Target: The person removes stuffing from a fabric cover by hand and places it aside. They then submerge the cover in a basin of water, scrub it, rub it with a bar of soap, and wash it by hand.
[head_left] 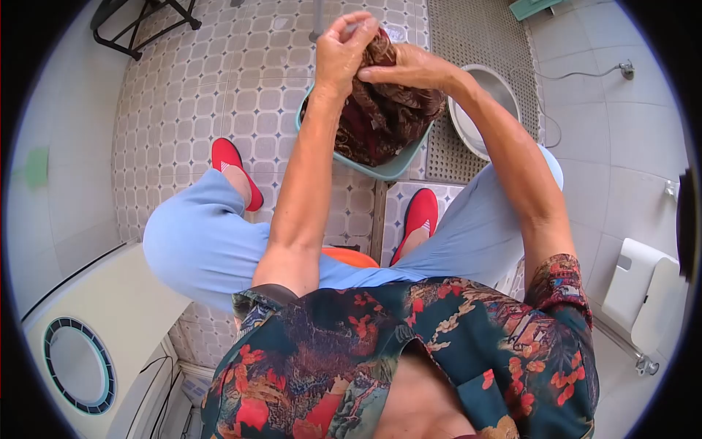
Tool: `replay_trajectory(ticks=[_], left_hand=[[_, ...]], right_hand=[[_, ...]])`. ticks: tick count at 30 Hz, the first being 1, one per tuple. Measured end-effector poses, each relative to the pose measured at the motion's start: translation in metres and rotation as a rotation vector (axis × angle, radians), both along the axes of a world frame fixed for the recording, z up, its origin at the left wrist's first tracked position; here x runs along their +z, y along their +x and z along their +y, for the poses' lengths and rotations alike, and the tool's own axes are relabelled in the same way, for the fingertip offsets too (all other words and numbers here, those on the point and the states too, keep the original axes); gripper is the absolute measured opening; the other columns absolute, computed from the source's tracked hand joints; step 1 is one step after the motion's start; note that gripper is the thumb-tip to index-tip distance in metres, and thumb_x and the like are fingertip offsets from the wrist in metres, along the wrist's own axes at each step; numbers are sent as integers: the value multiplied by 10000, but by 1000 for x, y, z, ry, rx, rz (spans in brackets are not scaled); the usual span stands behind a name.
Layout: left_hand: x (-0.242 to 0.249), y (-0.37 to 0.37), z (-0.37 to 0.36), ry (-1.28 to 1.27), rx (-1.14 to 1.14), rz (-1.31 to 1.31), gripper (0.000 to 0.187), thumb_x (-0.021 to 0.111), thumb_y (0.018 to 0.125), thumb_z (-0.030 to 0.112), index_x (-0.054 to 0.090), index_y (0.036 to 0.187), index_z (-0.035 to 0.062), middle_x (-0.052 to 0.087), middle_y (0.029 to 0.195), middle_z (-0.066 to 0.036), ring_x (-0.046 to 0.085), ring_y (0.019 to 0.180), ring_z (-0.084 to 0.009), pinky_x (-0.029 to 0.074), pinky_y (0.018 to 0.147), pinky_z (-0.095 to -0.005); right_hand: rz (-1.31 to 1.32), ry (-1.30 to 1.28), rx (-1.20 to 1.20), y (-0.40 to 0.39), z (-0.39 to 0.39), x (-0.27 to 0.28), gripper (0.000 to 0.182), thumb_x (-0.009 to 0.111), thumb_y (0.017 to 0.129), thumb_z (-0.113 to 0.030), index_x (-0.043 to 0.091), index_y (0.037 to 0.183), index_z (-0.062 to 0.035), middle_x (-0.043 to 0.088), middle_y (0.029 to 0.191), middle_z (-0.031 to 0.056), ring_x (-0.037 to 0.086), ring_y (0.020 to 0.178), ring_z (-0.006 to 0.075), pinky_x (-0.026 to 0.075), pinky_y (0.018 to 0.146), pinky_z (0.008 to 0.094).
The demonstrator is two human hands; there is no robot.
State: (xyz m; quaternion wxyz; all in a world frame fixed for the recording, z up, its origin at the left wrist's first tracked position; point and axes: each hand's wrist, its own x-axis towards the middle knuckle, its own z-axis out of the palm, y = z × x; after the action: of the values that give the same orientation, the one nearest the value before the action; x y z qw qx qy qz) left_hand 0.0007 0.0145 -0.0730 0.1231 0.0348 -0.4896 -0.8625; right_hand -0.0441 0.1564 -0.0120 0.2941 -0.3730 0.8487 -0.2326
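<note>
A dark brown and red patterned cloth (384, 121) lies bunched in a light teal basin (391, 168) on the floor, its upper end lifted above the rim. My left hand (342, 55) is closed on that raised end, fingers curled around it. Just to the right, my right hand (413, 69) grips the same cloth a little lower, with the thumb pointing left across it. Some of the fingers of the right hand are hidden behind the fabric. Both forearms reach forward over the basin.
A round white and metal basin (486, 102) stands on a perforated mat (475, 29), right of the teal basin. My red shoes (418, 219) flank the basin on the tiled floor. A black-framed stool (139, 29) is at upper left, a washing machine (110, 314) at lower left.
</note>
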Motion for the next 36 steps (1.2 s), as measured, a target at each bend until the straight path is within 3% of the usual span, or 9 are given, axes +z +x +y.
replay_trajectory(ticks=[4, 6, 8, 13, 19, 25, 27, 31, 36], left_hand=[[-1, -2, 3, 97, 125, 148, 526, 789, 801, 251, 490, 1152, -2, 594, 948, -34, 557, 843, -83, 479, 715, -209], [3, 5, 17, 0, 176, 189, 664, 829, 752, 318, 412, 1163, 7, 552, 1024, -42, 553, 883, -98, 485, 727, -225], [-2, 9, 33, -214, 249, 133, 525, 806, 773, 239, 471, 1095, -7, 603, 970, -63, 577, 855, -114, 486, 761, -247], [-23, 32, 68, -604, 409, 39, 392, 778, 761, 244, 602, 976, -33, 683, 829, -136, 619, 691, -164, 503, 683, -323], [-37, 37, 55, -530, 135, 20, 319, 737, 815, 209, 667, 1003, -39, 703, 817, -113, 622, 696, -131, 491, 668, -286], [8, 24, 4, 143, 109, -24, 150, 661, 861, 113, 696, 975, 22, 682, 911, -9, 623, 791, -121, 471, 734, -241], [25, 22, -7, 148, 126, 45, 246, 616, 868, 130, 645, 1078, 7, 683, 1002, -83, 664, 860, -191, 528, 786, -311], [47, 26, -25, 245, 40, 46, 236, 564, 860, 127, 634, 1053, 9, 687, 972, -88, 672, 867, -226, 540, 813, -362], [69, 36, -26, 411, -14, 60, 185, 578, 855, 182, 646, 961, 46, 689, 925, -97, 673, 849, -237, 543, 802, -369]], right_hand=[[-41, -429, -362, -13, -6, 7, 373, 667, 866, -346, 692, 966, 12, 690, 768, 84, 662, 680, 138, 537, 676, 291], [-137, -469, -503, -23, -6, 22, 274, 634, 869, -215, 651, 1030, 6, 679, 881, 55, 640, 751, 127, 518, 678, 264], [-112, -446, -615, -14, -18, 58, 163, 587, 868, -83, 647, 973, 26, 674, 832, 70, 644, 694, 161, 523, 616, 276], [-186, -1193, -613, -10, -23, 111, 151, 609, 866, -104, 659, 934, 21, 675, 784, 64, 636, 645, 146, 513, 586, 268], [-122, -1410, -785, -20, 8, 149, 138, 600, 866, -106, 650, 935, 3, 677, 769, 93, 649, 613, 205, 538, 584, 320], [-249, -1110, -845, -65, 69, 90, 162, 597, 866, -115, 657, 965, -2, 680, 862, 91, 657, 707, 189, 540, 628, 331], [-23, -623, -647, -80, 81, 60, 504, 701, 848, -382, 608, 1172, -7, 679, 998, 64, 635, 908, 134, 504, 823, 293], [175, -199, -370, -52, 57, 42, 1171, 815, 627, -581, 221, 1462, -14, 440, 1348, 278, 441, 1271, 354, 334, 1089, 375], [129, 340, 10, -7, 28, 26, 1301, 836, 519, -623, 162, 1483, -70, 414, 1364, 312, 426, 1281, 406, 365, 1075, 410]])
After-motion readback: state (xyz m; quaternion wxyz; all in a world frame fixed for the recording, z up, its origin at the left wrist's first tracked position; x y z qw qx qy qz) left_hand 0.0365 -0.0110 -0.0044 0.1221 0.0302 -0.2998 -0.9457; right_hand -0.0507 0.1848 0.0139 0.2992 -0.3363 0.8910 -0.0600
